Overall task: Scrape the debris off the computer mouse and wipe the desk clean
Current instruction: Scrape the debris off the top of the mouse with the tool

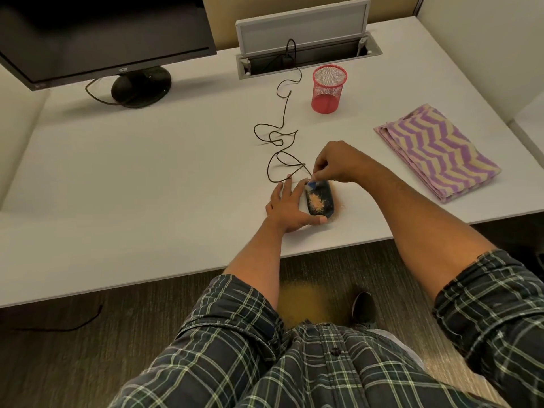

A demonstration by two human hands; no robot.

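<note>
A black computer mouse (323,206) lies on the white desk (147,178) near the front edge, with a patch of orange-tan debris (316,203) on its top. My left hand (287,209) rests against the mouse's left side, fingers straight along it and thumb curled round its near end. My right hand (338,164) pinches a small blue and white scraper (312,184) and holds its tip on the far end of the mouse. A little debris lies on the desk to the right of the mouse. A folded purple and cream zigzag cloth (435,151) lies at the right.
The mouse's dark cable (279,136) loops back to an open cable hatch (306,51). A red mesh pen cup (328,88) stands behind the mouse. A black monitor (103,39) stands at the back left. Yellowish debris lies on the floor (306,301) below the desk edge.
</note>
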